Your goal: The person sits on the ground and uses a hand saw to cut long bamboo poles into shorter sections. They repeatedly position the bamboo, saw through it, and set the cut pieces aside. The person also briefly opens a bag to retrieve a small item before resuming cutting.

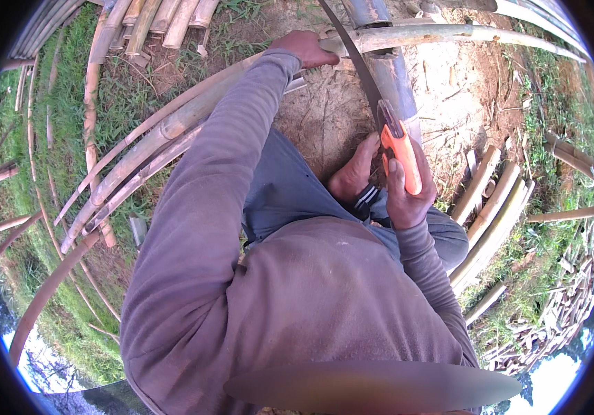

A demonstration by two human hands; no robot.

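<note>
My right hand (411,197) is closed round the orange handle of a handsaw (366,69). Its dark blade slants up and away to the far edge of the view, crossing a pale bamboo pole (449,34). Just left of the blade, my left hand (304,48) grips the pole, thumb toward me. The pole lies crosswise over a thicker grey bamboo (391,83), which shows a dark notch beneath it. Whether the saw teeth touch the pole or have cut into it, I cannot tell. My bare foot (354,173) rests on the ground near the saw handle.
Long bamboo poles (165,131) lie under and beside my left arm. Cut bamboo lengths (487,207) lie to the right, and more pieces (165,24) at the far left. A heap of split scraps (566,304) sits at the right rim, on grass.
</note>
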